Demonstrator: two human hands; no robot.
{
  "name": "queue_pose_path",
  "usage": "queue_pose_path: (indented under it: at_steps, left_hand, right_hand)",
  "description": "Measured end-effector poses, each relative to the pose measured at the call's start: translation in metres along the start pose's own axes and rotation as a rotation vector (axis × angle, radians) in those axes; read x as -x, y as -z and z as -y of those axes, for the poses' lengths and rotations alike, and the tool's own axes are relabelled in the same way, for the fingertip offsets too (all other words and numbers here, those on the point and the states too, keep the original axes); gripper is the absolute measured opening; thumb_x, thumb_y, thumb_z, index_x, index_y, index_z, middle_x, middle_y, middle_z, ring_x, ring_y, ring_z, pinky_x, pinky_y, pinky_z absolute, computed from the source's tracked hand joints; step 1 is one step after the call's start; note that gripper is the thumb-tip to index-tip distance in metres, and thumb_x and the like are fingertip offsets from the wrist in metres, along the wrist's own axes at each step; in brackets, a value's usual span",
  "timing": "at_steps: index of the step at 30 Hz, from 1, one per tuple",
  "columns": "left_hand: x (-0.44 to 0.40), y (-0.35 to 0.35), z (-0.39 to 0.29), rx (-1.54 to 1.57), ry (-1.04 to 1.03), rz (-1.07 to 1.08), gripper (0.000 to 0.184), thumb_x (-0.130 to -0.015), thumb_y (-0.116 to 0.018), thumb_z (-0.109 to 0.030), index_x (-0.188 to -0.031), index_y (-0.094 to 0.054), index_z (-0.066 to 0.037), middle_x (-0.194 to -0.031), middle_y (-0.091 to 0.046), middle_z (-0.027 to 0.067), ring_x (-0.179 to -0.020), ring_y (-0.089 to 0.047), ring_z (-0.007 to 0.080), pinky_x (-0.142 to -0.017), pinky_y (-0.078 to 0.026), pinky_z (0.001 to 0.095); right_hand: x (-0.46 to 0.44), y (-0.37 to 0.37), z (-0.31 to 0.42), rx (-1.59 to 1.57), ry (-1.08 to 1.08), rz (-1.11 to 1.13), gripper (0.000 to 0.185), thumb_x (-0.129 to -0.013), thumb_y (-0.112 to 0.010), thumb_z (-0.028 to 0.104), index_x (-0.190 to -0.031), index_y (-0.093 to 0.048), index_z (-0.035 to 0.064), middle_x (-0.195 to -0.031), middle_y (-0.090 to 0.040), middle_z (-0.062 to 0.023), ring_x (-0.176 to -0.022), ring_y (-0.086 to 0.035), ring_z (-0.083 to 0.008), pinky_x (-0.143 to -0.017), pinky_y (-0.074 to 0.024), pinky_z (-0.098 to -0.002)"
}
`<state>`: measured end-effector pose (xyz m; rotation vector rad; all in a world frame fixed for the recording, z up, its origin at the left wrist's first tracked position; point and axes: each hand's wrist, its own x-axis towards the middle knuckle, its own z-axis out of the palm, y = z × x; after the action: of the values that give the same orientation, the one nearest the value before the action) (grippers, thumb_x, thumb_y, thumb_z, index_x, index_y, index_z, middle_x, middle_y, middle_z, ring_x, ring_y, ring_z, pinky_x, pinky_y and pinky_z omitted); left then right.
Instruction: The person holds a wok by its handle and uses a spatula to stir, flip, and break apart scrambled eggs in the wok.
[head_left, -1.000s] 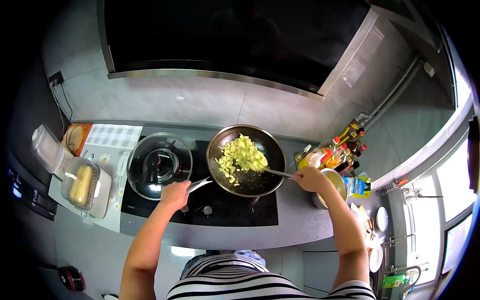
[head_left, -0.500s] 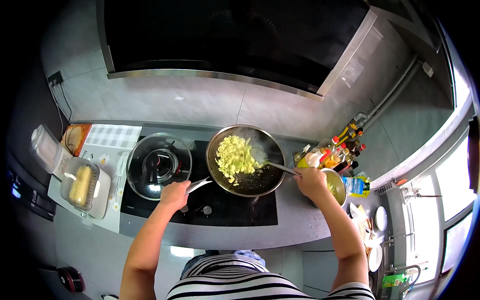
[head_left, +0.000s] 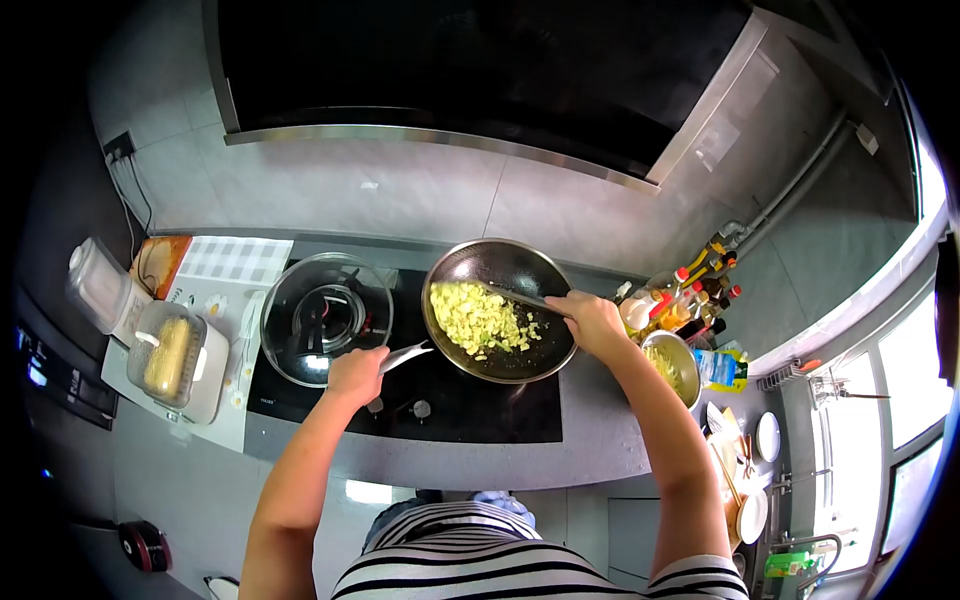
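Note:
A dark wok point(head_left: 549, 345) sits on the right side of the black cooktop point(head_left: 480, 425), its near edge toward me. My left hand point(head_left: 357, 375) is closed round the wok's metal handle point(head_left: 405, 356). Small yellow and pale green pieces of food point(head_left: 478, 322) are heaped in the left part of the wok. In my right hand point(head_left: 592, 322) is the handle of a spatula point(head_left: 520, 296), reaching over the wok's right rim. The spatula's head lies at the far left edge of the food, blurred and hard to make out.
Left of the wok, a glass lid point(head_left: 280, 345) covers the other burner. A bowl point(head_left: 686, 372) with yellowish contents stands right of my right hand, before several sauce bottles point(head_left: 690, 300). Far left is a white container of noodle-like strands point(head_left: 170, 358). The range hood point(head_left: 450, 139) overhangs.
My right hand has moved left and away from me, taking the spatula's head to the far left side of the food. My left hand keeps its hold. The view has shifted slightly.

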<state>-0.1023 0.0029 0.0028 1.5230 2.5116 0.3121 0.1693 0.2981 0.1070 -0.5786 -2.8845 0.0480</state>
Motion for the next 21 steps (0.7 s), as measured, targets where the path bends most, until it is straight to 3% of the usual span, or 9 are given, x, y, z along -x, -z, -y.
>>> queue_pose_path:
  at_steps: [4, 8, 11, 14, 21]
  left_hand:
    - [0.001, 0.002, -0.002, -0.004, 0.001, 0.003, 0.026, -0.079, -0.07, -0.012, -0.104, -0.062, -0.014, -0.089, -0.07, 0.0152, -0.084, -0.069, 0.0375, -0.073, -0.054, 0.0478]
    - [0.002, 0.003, -0.005, -0.015, 0.009, 0.005, 0.025, -0.08, -0.07, -0.012, -0.104, -0.062, -0.014, -0.089, -0.07, 0.0149, -0.084, -0.069, 0.0373, -0.074, -0.054, 0.048]
    - [0.003, 0.006, -0.008, -0.008, 0.017, 0.011, 0.025, -0.08, -0.07, -0.012, -0.103, -0.061, -0.014, -0.09, -0.07, 0.0148, -0.085, -0.069, 0.0373, -0.074, -0.054, 0.0482]
    - [0.004, 0.007, -0.007, -0.006, 0.005, 0.013, 0.024, -0.08, -0.069, -0.012, -0.103, -0.061, -0.014, -0.09, -0.07, 0.0147, -0.086, -0.068, 0.0374, -0.074, -0.054, 0.0483]
    - [0.002, 0.0, -0.004, -0.025, -0.015, -0.045, 0.025, -0.079, -0.07, -0.012, -0.103, -0.061, -0.014, -0.084, -0.069, 0.0141, -0.082, -0.069, 0.0364, -0.071, -0.054, 0.0483]
  right_hand:
    - [0.026, 0.013, 0.008, 0.105, 0.218, -0.089, 0.043, -0.078, -0.06, 0.005, -0.117, -0.069, 0.0209, -0.091, -0.057, -0.0051, -0.086, -0.063, -0.0261, -0.073, -0.0541, -0.0386]
    - [0.069, 0.06, 0.031, 0.252, 0.137, -0.091, 0.044, -0.078, -0.059, 0.006, -0.118, -0.068, 0.0238, -0.092, -0.057, -0.0023, -0.086, -0.063, -0.0221, -0.069, -0.0544, -0.036]
    - [0.097, 0.088, 0.052, 0.322, -0.041, 0.116, 0.046, -0.079, -0.06, 0.006, -0.121, -0.066, 0.0235, -0.094, -0.058, -0.0015, -0.084, -0.064, -0.022, -0.067, -0.0546, -0.0355]
    - [0.106, 0.072, 0.061, 0.289, -0.009, 0.129, 0.047, -0.08, -0.06, 0.007, -0.124, -0.064, 0.0239, -0.094, -0.059, -0.0014, -0.081, -0.066, -0.0223, -0.065, -0.0548, -0.0358]
    - [0.071, -0.016, 0.057, 0.254, -0.231, -0.124, 0.049, -0.083, -0.058, 0.006, -0.129, -0.059, 0.0204, -0.091, -0.059, -0.0044, -0.081, -0.067, -0.0234, -0.064, -0.055, -0.0362]
